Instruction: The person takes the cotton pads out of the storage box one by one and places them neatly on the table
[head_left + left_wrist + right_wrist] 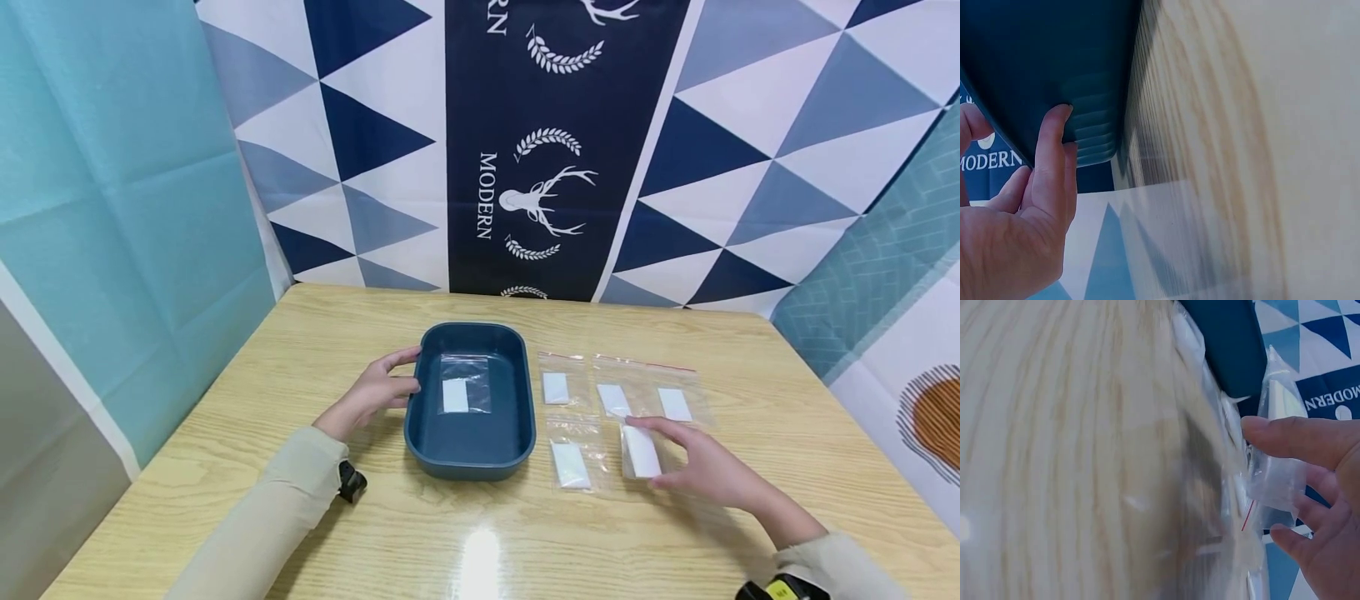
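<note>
A dark blue rectangular tray (468, 462) stands on the table. Inside lies a clear zip bag (477, 392) with a white rectangular piece in it. My left hand (375, 390) is at the tray's left side; in the left wrist view its fingers (1050, 147) lie fairly straight against the outer wall. To the right of the tray, my right hand (712, 467) pinches another zip bag (640, 450) by opposite edges, thumb on the near side. That bag also has a white piece inside and stands tilted up off the table; its plastic (1279, 481) looks crumpled in the right wrist view.
More zip bags with white pieces lie flat right of the tray: one (555, 387) by its rim, one (572, 465) nearer me, two others (613, 400) beyond my right hand. A patterned cloth (517, 167) hangs behind the wooden table (405, 542).
</note>
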Available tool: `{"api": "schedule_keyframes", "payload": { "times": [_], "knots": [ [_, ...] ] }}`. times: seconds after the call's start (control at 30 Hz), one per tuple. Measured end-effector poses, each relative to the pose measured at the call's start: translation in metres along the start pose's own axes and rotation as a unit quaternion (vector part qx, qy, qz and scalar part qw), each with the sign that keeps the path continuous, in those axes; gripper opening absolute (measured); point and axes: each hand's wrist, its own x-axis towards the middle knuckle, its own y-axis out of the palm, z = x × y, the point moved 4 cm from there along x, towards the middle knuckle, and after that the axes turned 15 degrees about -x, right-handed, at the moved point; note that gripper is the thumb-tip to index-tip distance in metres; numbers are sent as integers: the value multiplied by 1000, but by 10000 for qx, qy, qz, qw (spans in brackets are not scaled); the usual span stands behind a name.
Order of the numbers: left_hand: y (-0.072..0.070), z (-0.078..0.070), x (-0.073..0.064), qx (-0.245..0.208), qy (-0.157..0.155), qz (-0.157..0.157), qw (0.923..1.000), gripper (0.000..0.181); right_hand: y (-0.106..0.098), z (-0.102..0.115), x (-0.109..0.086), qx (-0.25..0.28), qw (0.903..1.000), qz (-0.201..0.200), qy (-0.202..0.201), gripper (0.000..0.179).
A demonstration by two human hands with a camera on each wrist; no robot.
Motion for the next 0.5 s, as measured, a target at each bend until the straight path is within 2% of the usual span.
{"api": "schedule_keyframes", "payload": {
  "times": [0.17, 0.5],
  "knots": [
    [0, -1, 1, 97, 10, -61, 9999, 68, 4, -7, -4, -88, 9999, 49, -92, 76],
    [-1, 0, 2, 122, -37, -147, 9998, 68, 15, -15, -9, 526, 9945, 642, -642, 74]
  ]
}}
